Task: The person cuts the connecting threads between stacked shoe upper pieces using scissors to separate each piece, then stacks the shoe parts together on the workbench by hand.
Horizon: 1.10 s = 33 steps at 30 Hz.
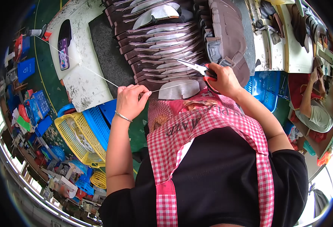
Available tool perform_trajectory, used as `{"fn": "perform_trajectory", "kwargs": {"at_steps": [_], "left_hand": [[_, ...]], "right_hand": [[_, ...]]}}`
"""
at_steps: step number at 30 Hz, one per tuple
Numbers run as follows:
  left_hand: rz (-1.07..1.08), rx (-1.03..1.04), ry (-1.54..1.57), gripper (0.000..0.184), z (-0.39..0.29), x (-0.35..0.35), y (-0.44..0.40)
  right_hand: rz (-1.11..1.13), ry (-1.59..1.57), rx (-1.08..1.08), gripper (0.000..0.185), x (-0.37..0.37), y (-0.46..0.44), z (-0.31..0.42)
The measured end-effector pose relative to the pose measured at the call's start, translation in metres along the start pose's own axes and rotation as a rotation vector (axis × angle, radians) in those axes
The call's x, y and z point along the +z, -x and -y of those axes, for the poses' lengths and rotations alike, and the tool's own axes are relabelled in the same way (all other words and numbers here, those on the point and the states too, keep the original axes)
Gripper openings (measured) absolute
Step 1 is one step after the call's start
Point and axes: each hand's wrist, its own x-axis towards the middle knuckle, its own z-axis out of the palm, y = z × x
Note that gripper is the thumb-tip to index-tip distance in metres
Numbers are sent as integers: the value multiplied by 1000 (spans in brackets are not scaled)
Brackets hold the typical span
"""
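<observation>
A white thread (98,74) is pinched in my left hand (130,100), fingers closed. From there it runs to the upper left across the table, and on the other side toward my right hand (225,80). My right hand grips scissors (192,66) with red and black handles; the blades point left, slightly apart, over a long row of brown cut pieces (136,53) with pale inner faces. Nearest to me in that row is a piece with a whitish patch (179,90), just below the thread. More brown pieces (229,26) lie stacked at the right.
A phone in a purple case (63,54) lies on the worn white table (85,87). Yellow (70,126) and blue baskets (100,123) stand below left; another blue basket (272,89) is at the right. Another person (314,113) sits at the far right.
</observation>
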Motion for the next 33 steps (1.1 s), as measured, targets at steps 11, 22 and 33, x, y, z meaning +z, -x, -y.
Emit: {"fn": "perform_trajectory", "kwargs": {"at_steps": [11, 22, 33], "left_hand": [[-53, -97, 278, 15, 11, 4, -6], [16, -259, 148, 20, 30, 28, -18], [-176, -168, -258, 30, 30, 38, -28]], "right_hand": [[-23, -99, 75, 33, -6, -1, 10], [-22, 36, -1, 33, 20, -7, 0], [42, 379, -296, 50, -1, -32, 45]]}}
